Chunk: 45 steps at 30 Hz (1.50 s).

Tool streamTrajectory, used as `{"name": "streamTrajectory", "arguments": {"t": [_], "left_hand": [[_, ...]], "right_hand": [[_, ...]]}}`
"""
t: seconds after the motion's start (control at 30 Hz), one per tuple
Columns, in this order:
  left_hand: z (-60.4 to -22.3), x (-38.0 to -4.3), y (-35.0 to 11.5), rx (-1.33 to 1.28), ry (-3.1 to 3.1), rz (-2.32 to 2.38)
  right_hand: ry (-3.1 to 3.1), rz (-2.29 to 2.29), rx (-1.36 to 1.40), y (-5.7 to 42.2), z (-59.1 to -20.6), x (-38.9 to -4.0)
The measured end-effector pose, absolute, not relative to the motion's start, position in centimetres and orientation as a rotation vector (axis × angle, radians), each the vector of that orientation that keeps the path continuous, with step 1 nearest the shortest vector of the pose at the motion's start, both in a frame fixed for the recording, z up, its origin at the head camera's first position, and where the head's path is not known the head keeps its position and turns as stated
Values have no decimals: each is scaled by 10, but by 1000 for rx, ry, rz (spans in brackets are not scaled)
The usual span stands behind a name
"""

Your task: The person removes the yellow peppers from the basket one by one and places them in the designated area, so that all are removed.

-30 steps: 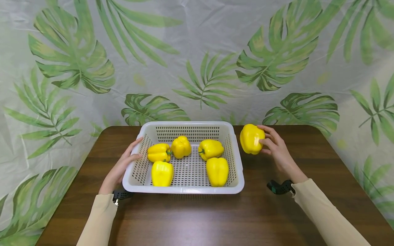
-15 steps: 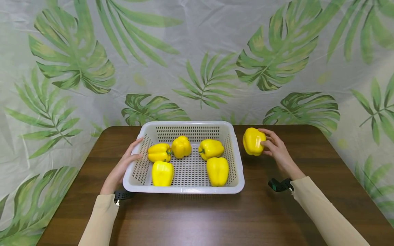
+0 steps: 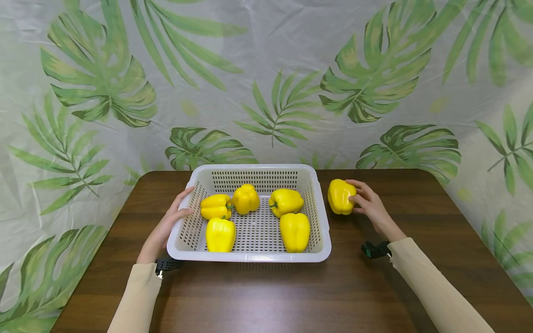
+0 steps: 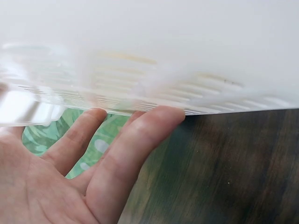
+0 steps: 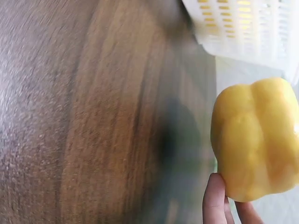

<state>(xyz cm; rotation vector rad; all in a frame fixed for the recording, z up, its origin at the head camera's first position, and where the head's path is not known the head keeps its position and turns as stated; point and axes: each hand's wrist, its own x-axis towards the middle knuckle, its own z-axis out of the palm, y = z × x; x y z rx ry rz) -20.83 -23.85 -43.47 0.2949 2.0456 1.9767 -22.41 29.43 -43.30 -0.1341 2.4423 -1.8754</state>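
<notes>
A yellow bell pepper (image 3: 340, 197) is held by my right hand (image 3: 369, 203), just to the right of the basket in the head view. Fingers and thumb grip the pepper's right side. The right wrist view has the same bell pepper (image 5: 254, 140) at the right, fingertips at its lower end. On the left of the white perforated plastic basket (image 3: 245, 257), my left hand (image 3: 166, 224) rests its fairly straight fingers against the outer wall. From the left wrist, the basket wall (image 4: 196, 37) fills the upper part, with fingertips of the left hand (image 4: 107, 172) at it.
Several yellow bell peppers lie in the basket: a pair on the right, such as the front right pepper (image 3: 294, 232), the others on the left, such as the front left pepper (image 3: 220, 235). The dark wooden table (image 3: 266, 300) ends at a leaf-patterned cloth (image 3: 287, 46) behind.
My right hand has brought the bell pepper lower, toward the table and slightly nearer to me, still beside the basket. The left hand and the basket stay in place.
</notes>
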Motion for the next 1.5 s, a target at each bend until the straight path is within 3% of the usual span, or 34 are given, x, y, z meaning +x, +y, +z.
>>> {"name": "streamTrajectory", "arguments": {"t": [0.93,1.5], "left_hand": [[-436,-209,-238,287,2034,1991],[-437,-209,-238,295,2041,1991]], "right_hand": [[2426,-1809,-190,305,-454,-230],[2533,-1969,-201,303,-440,-223]]}}
